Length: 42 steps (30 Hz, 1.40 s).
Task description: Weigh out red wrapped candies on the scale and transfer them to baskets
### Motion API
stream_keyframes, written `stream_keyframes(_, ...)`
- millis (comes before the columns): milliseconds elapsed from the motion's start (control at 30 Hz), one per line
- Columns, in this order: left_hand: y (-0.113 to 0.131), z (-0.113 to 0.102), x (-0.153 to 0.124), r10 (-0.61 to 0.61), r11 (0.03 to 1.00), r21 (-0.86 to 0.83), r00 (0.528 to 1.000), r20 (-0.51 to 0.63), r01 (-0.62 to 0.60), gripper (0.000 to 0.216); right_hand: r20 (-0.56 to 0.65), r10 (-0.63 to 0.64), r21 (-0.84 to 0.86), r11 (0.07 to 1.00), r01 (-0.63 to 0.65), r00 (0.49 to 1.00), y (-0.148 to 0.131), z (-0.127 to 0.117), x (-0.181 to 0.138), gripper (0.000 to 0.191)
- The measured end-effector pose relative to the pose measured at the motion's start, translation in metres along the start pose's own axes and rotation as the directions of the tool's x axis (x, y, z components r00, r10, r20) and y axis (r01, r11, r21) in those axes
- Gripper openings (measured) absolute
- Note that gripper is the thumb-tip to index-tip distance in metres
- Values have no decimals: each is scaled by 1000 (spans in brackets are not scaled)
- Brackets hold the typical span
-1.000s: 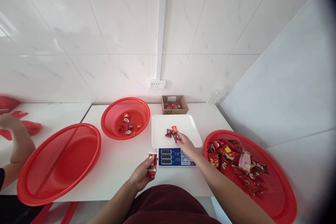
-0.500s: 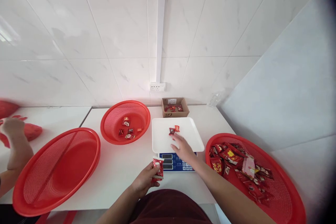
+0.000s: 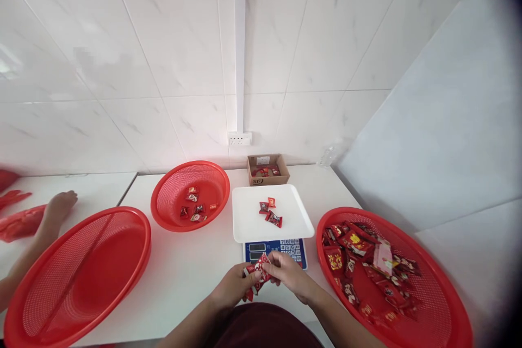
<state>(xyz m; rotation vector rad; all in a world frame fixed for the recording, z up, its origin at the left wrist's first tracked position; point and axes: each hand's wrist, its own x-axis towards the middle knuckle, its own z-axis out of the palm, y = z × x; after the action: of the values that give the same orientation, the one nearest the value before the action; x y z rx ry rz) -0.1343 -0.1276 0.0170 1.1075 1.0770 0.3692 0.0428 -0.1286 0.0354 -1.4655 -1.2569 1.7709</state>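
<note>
In front of my body, my left hand [image 3: 231, 286] is closed round a few small red candy packets [image 3: 258, 274]. My right hand [image 3: 289, 273] pinches one of these packets from the right side, so both hands meet over the near edge of the scale. How many packets lie in the left hand is hidden by the fingers. Just beyond, the white pan [image 3: 247, 225] of the digital scale [image 3: 294, 250] carries three small wrapped candies [image 3: 274, 219]. The scale's blue keypad shows partly behind my hands.
At right, a red basket [image 3: 442, 310] holds many wrapped snacks. Another red basket [image 3: 161, 196] at the back has several candies. A big red basket [image 3: 141, 228] stands left. A cardboard box [image 3: 267, 179] sits behind the scale. Another person's hand [image 3: 61, 205] reaches over red bags [image 3: 24, 223].
My right hand has left the scale pan and come back to the packets in my left hand. A further candy now lies on the pan. The other person's arm moved right.
</note>
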Motion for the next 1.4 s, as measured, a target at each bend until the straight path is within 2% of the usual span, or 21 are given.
stream_keyframes(100,-1,1,0,2,1000,-27,999,-32,-3,58,19,70,138,988,-72,997,4,-4,0,45)
stream_keyframes(233,1,0,-3,-44,995,-90,989,-142,32,61,-106,161,209,968,-136,981,5,-15,8,44)
stream_keyframes(300,4,-1,-5,-37,992,-125,986,-164,17,60,-120,175,223,964,-146,977,0,-20,11,43)
stream_keyframes(433,10,0,-7,0,994,-111,995,-98,-10,57,55,98,132,986,-105,994,-10,-19,12,43)
stream_keyframes(500,10,1,-6,-11,997,-80,998,-66,5,56,81,64,67,995,-69,995,-10,-15,13,41)
stream_keyframes(600,6,2,-6,-79,993,-100,987,-137,65,53,-47,52,43,998,-50,998,-4,-14,21,36)
stream_keyframes(667,4,0,-7,-141,975,-194,971,-193,103,48,-158,70,139,989,-48,985,-2,-17,29,33)
stream_keyframes(767,2,-4,-8,-164,935,-343,966,-199,88,43,-285,128,282,958,-45,950,-3,-25,37,32)
stream_keyframes(833,0,-5,-8,-138,917,-395,974,-181,56,45,-317,144,231,970,-71,938,-4,-26,36,40)
stream_keyframes(900,-3,-4,-6,-116,907,-420,979,-168,35,50,-272,116,106,990,-90,955,-4,-23,30,45)
stream_keyframes(967,-6,-3,-3,-101,915,-403,979,-177,22,54,-125,76,8,997,-75,989,-3,-13,21,45)
stream_keyframes(1067,-12,1,3,-55,958,-287,973,-222,-12,59,57,36,-103,994,-30,998,-1,5,9,34)
stream_keyframes(1233,-11,6,7,79,982,-153,974,-210,-112,57,-34,31,-158,987,-35,999,2,18,2,13)
stream_keyframes(1300,-7,8,6,71,983,-150,977,-203,-103,55,-62,10,-154,988,-19,998,1,16,1,11)
stream_keyframes(1400,4,8,2,-5,985,-170,985,-173,-24,49,-112,-29,-150,989,12,993,-3,8,-2,14)
